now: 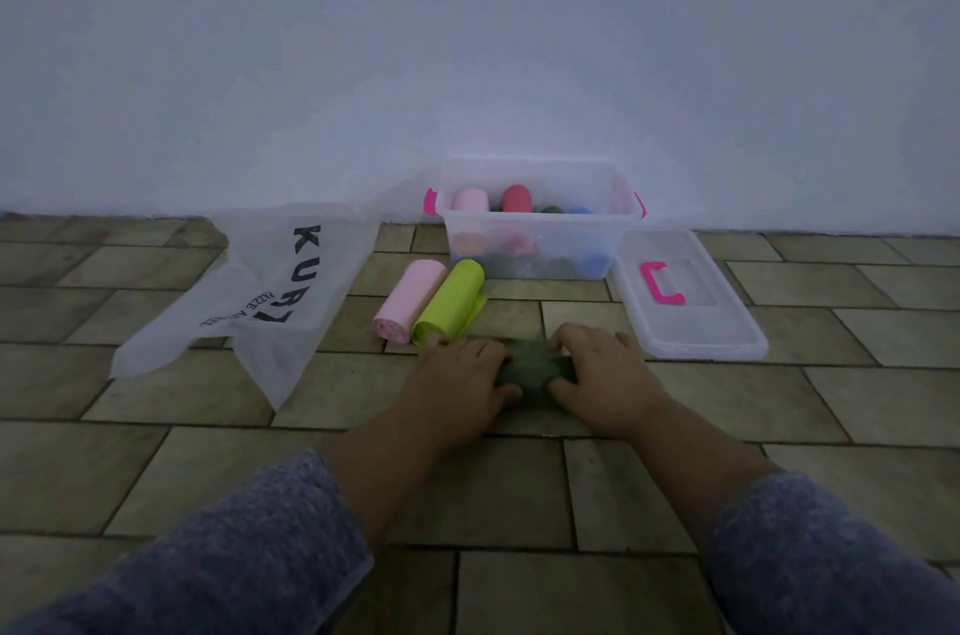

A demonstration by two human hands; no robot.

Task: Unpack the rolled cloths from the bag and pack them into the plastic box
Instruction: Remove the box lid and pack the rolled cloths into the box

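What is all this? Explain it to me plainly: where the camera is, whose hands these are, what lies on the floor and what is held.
There is no machine here: a person works with bare hands, and the single picture comes from a camera worn on their head, looking forward and down. The left hand and right hand both grip a dark green cloth on the tiled floor, fingers over it and thumbs at its near side. Just beyond lie a pink roll and a lime green roll, side by side. Behind them stands the clear plastic box, open, with several coloured rolls already inside. Its lid lies to the right, the flattened bag to the left.
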